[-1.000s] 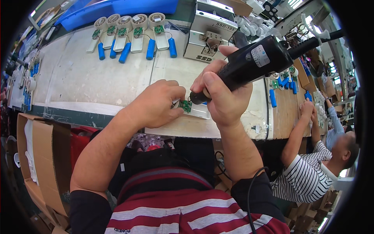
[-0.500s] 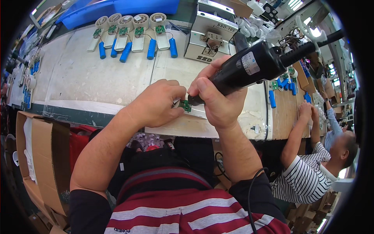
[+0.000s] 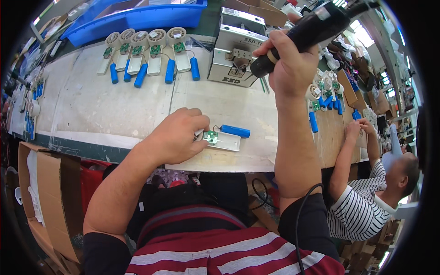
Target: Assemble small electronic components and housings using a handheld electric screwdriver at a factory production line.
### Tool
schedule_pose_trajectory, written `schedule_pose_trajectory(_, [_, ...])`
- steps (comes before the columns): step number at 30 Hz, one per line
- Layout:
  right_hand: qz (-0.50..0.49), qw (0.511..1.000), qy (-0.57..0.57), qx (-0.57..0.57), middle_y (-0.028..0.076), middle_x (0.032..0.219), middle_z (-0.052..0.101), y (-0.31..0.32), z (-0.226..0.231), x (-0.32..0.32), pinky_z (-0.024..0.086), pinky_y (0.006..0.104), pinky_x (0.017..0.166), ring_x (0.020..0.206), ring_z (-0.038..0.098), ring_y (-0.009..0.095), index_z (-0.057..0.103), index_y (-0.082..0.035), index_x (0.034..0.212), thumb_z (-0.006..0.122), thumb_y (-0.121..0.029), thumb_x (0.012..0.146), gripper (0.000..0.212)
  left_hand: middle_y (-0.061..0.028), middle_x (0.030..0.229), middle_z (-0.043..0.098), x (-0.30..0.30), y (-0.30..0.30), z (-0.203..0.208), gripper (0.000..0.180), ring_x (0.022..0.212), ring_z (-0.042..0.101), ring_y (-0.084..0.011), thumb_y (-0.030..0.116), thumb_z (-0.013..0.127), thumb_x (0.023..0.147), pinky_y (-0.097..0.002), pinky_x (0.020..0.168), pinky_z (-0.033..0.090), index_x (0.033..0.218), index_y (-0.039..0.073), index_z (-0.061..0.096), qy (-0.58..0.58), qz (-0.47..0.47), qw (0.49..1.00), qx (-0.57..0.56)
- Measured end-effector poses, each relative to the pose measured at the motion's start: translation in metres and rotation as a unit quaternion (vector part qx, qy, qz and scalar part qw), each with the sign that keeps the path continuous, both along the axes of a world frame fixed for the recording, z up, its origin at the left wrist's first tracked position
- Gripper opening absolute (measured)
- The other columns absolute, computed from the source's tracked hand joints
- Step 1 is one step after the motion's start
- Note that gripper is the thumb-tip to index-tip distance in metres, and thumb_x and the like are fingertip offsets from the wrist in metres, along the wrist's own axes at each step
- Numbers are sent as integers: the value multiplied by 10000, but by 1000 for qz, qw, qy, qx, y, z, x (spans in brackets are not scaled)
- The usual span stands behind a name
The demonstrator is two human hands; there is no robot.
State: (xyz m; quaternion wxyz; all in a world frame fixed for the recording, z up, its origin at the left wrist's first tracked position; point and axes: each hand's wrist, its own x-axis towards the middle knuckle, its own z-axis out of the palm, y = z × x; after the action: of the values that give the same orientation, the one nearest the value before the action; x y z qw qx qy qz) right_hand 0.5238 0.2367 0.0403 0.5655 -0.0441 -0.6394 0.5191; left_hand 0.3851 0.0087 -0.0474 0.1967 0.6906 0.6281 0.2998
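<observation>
My left hand [image 3: 179, 136] is closed on the head end of a small fan [image 3: 228, 141], pinning it on the bench. Its white handle shell lies open, showing a green circuit board [image 3: 211, 136] next to my fingertips. A blue cylindrical battery [image 3: 235, 131], wired to it, rests just behind the shell. Most of the fan's round head is hidden under my hand. Raised at the right, my right hand [image 3: 293, 62] grips a black electric screwdriver [image 3: 316, 27], its nose pointing down-left toward the front of a metal screw feeder [image 3: 236, 50].
Several open fans [image 3: 156, 52] with blue batteries stand in a row at the back. Behind them is a blue bin [image 3: 137, 20]. More fans [image 3: 327, 89] lie at the right, near a co-worker's hands [image 3: 360, 127]. A cardboard box [image 3: 50, 192] stands at the lower left.
My right hand has lifted the electric screwdriver off the circuit board and moved it up and right, to the screw feeder. The handle shell and battery now show; my left hand stays on the fan.
</observation>
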Motion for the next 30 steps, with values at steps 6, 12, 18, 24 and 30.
schedule_pose_trajectory(6, [-24,998,55,8,137,874,729,36,-7,-18,648,376,706,665,740,249,493,91,1440,737,-36,962,551,-138,1028,675,1,0,0,259,1018,643,-380,127,853,830,-473,905,528,1020,58,690,-3,5,1000,12])
schedule_pose_trajectory(12, [-46,999,2,5,136,823,709,41,-8,-34,619,358,665,641,730,252,504,75,1400,731,-35,951,515,-137,1027,677,1,0,1,261,1003,640,-377,123,850,826,-473,902,526,1021,53,692,-7,6,1000,9])
schedule_pose_trajectory(18, [-38,999,-11,-15,129,814,704,37,-14,-38,577,336,621,627,721,247,526,73,1370,733,-53,948,487,-141,1020,675,2,0,1,254,1004,642,-380,120,843,827,-474,903,526,1021,49,694,-9,5,1000,3])
schedule_pose_trajectory(24, [-18,999,-36,-16,128,800,700,40,-17,-39,560,325,615,626,716,246,545,60,1362,732,-52,950,466,-142,1021,675,2,0,2,252,1015,645,-380,125,839,830,-473,907,525,1023,49,695,-12,10,1000,1])
schedule_pose_trajectory(30, [-21,994,-58,-86,61,774,654,32,-9,-50,562,301,553,566,653,162,552,6,1328,702,-5,940,416,-139,1029,671,1,-1,2,249,1008,640,-378,137,837,837,-474,909,525,1026,52,698,-4,10,1000,-4])
